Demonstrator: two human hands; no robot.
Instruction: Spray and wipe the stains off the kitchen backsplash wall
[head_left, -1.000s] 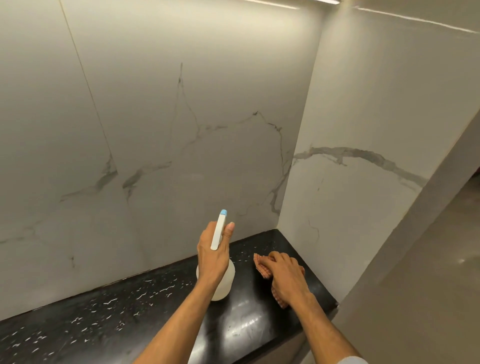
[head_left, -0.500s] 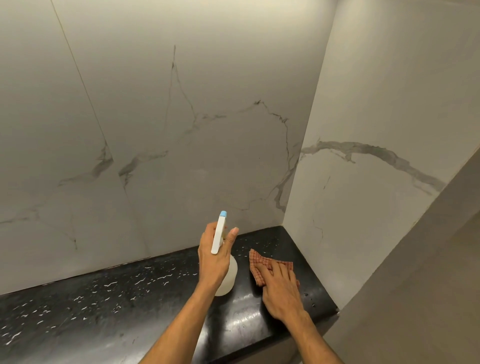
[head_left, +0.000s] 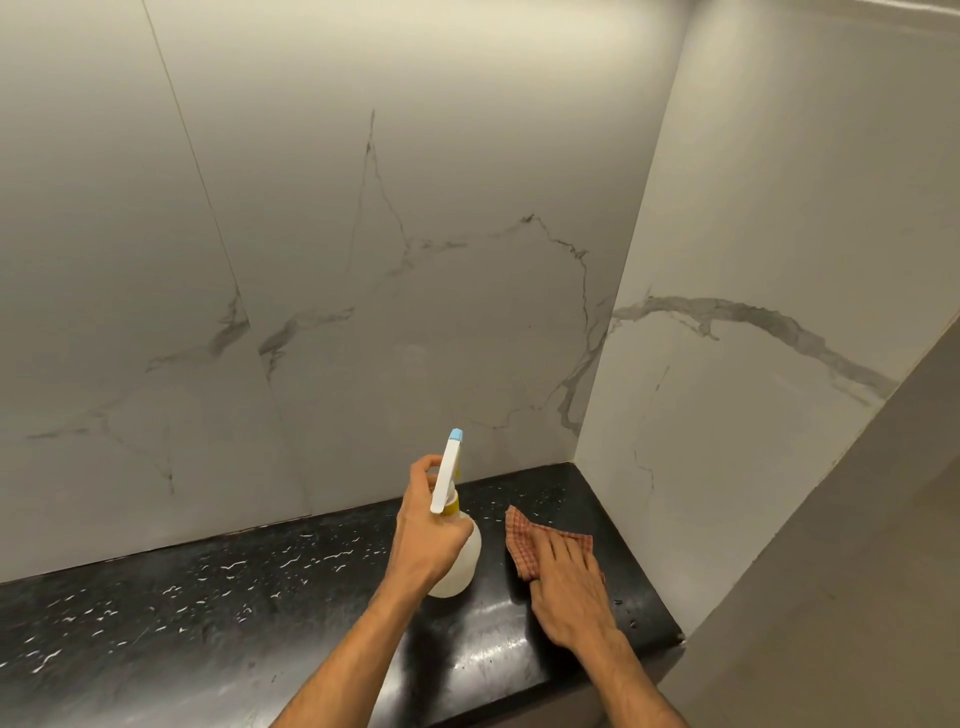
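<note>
— Marble-look backsplash wall (head_left: 415, 291) filled most of the view, with a black speckled counter (head_left: 208, 597) under it. What were the hands doing?

— Left hand (head_left: 423, 535) was wrapped shut around the neck of the spray bottle (head_left: 457, 551), forefinger curled up by the trigger. The blue-tipped nozzle pointed up and forward at the wall. I couldn't tell whether the bottle's base touched the counter or hung just above it.

— And the other?

— Right hand (head_left: 566, 587) lay flat, fingers stretched out, palm pressed on the checked orange cloth (head_left: 535, 545). No grasp at all; the cloth was spread on the counter, just right of the bottle, near the corner where the side wall (head_left: 779, 260) met the back one.

— Any wet patch on the wall?

— None I could make out. Grey veins ran across the panels, and a faint pale smudge sat above the nozzle, too dim to call a stain or spray. A few droplets dotted the counter near the right hand.

— So how far along?

— Early, I'd judge. Spraying looked about to happen; wiping was all left, since the cloth hadn't been lifted to the wall.
</note>
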